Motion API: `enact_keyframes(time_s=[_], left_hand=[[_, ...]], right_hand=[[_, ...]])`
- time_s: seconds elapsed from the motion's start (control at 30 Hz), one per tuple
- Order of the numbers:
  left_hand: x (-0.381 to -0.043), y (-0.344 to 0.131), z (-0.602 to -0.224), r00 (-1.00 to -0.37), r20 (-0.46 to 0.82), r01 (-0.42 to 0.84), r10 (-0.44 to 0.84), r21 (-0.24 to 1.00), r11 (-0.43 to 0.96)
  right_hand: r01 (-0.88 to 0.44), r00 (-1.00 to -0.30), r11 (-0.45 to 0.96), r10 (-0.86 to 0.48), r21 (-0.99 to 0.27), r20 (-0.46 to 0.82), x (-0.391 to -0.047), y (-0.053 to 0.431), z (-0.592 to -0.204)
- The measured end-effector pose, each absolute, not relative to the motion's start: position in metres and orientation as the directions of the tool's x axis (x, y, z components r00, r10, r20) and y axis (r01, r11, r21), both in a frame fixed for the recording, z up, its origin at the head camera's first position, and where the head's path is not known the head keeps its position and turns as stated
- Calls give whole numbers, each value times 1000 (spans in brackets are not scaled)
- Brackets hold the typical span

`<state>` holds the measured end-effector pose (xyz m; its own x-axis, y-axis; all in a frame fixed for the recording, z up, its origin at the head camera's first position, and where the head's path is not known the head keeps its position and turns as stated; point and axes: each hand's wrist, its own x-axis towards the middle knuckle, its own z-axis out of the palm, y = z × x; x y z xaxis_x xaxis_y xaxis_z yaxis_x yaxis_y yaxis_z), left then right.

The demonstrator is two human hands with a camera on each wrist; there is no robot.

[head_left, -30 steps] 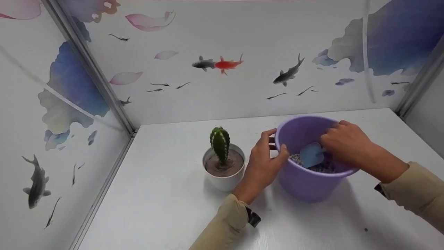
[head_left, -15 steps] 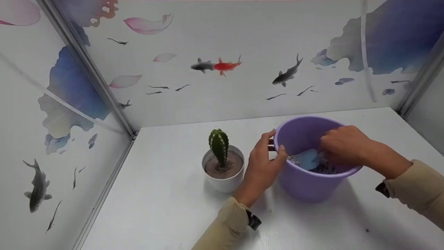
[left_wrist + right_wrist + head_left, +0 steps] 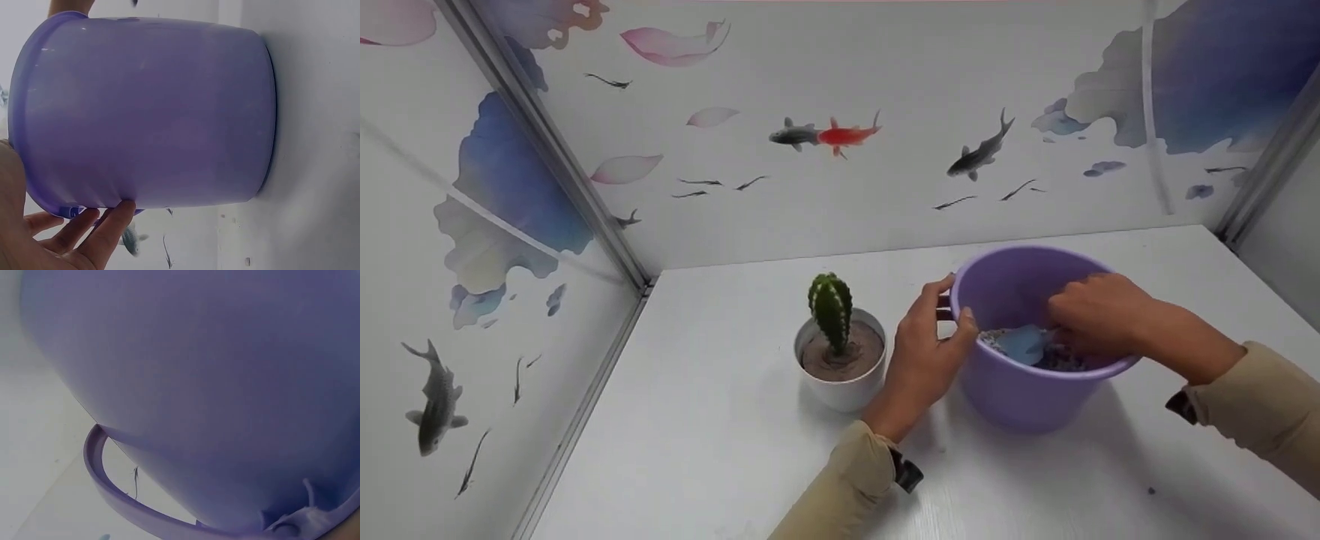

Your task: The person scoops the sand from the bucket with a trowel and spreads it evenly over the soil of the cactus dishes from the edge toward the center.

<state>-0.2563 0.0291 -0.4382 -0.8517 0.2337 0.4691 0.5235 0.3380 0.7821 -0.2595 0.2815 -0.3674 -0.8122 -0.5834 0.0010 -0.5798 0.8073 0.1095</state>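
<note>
A purple plastic bucket [image 3: 1027, 401] stands on the table with loose gravel [image 3: 1065, 361] at its bottom. My left hand [image 3: 922, 349] grips the bucket's left rim near the handle, thumb at the front; in the left wrist view its fingers [image 3: 109, 233] lie along the bucket wall [image 3: 152, 112]. Inside the bucket, my right hand [image 3: 1099, 315] is curled around the handle of a small light-blue shovel, whose blade [image 3: 1024, 345] lies on the gravel. The fist hides the shovel's handle. Mostly the bucket's outer wall [image 3: 174, 382] and its loop handle [image 3: 129, 506] fill the right wrist view.
Left of the bucket, close to my left hand, a cactus [image 3: 831, 311] grows in a white pot [image 3: 844, 394] of brown soil. A small dark crumb [image 3: 1151, 490] lies at the table's front right. White panels [image 3: 810, 202] printed with fish enclose the back and sides.
The shovel's blade has sunk lower and tilted flatter against the gravel, as my right hand moved slightly down. My left hand keeps its grip on the bucket, which stays in place.
</note>
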Motion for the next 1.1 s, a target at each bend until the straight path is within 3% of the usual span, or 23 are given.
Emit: enact_keyframes(time_s=[0.6,1.1], left_hand=[[-252,31,-439,-878,429,472,211,847,244],[-253,30,-441,-882,420,461,213,863,208]], right_hand=[[-676,-734,736,-677,-24,-54,-266,283,-365],[-660,-750,747,-662,-84,6,-265,287,-362]])
